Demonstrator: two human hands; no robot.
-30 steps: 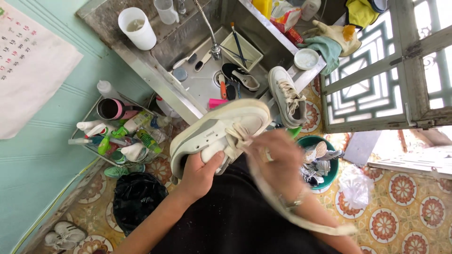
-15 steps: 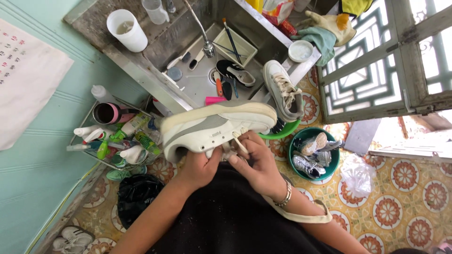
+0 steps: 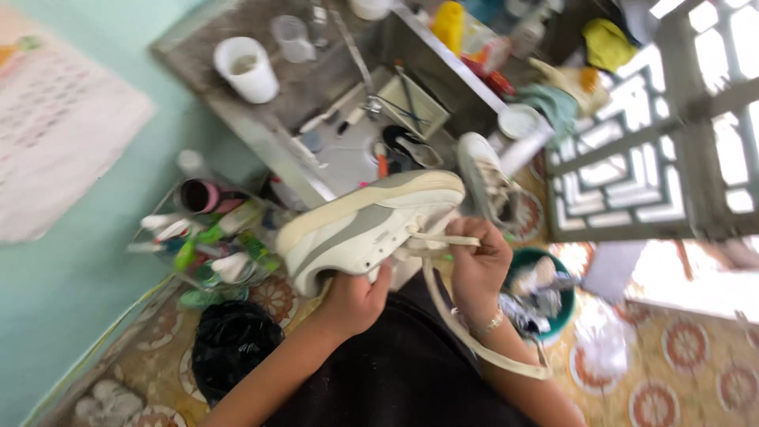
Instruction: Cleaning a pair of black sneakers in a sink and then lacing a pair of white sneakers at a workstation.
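Note:
A cream and grey sneaker (image 3: pixel 360 225) is held on its side above my lap, sole turned away from me. My left hand (image 3: pixel 357 299) grips it from below, near the heel. My right hand (image 3: pixel 474 265) is closed on a cream shoelace (image 3: pixel 466 332) at the shoe's lacing. The lace loops down past my wrist and trails across my dark clothing. A second white sneaker (image 3: pixel 486 178) rests just beyond, by the edge of the metal sink (image 3: pixel 316 134).
A white cup (image 3: pixel 247 69) stands on the sink counter among brushes and tools. A wire rack of bottles and tubes (image 3: pixel 205 237) sits at left above a black bag (image 3: pixel 229 348). A green basin (image 3: pixel 541 292) of items rests on the patterned tile floor at right.
The sneaker has tipped so its heel points down-left. My right hand has drawn the lace out to the right of the shoe. The camera view has shifted.

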